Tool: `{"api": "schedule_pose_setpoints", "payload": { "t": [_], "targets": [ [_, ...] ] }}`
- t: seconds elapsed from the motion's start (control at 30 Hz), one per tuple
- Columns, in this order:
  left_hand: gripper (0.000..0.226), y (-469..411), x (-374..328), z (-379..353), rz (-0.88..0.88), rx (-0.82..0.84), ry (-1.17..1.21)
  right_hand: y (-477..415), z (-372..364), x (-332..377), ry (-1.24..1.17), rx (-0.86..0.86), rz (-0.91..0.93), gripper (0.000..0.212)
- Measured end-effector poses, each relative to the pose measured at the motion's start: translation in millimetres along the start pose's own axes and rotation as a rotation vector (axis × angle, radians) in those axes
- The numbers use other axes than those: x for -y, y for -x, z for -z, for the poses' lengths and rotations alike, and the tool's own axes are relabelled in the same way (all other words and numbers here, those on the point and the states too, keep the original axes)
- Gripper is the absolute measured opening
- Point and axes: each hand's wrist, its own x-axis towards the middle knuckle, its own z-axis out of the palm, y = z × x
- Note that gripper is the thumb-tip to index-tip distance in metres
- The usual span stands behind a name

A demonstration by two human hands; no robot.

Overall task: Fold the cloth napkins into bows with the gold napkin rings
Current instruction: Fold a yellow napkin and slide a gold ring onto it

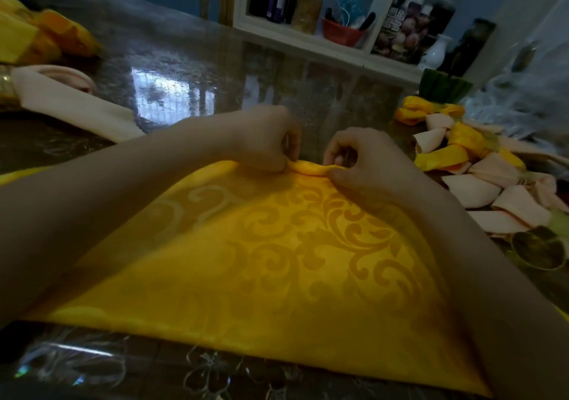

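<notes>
The napkin [277, 261] lies spread at the table's [215, 70] near edge. The left hand [264, 141] and right hand [366, 156] each pinch its rolled far tip, fingers curled tight. Bows [492, 171] are piled at the right edge.

A spread napkin [277, 261] lies on the desk [215, 70], with the left grip [261, 141] and right grip [366, 159] at its far corner. Folded napkins [480, 178] lie to its right, a ringed napkin [61, 98] far left, and a shelf [292, 38] behind the desk.
</notes>
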Motion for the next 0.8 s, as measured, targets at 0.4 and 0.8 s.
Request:
{"api": "schedule_pose_setpoints", "payload": {
  "t": [0.4,0.8],
  "targets": [
    [0.011,-1.6,3.2,1.1,0.082,0.106,0.096,2.3,9.3,-4.1,-0.130,0.205,-0.103,0.007],
    [0.011,3.0,3.1,2.8,0.025,0.060,0.022,4.0,8.4,-3.3,-0.117,0.130,-0.090,0.019]
  ]
}}
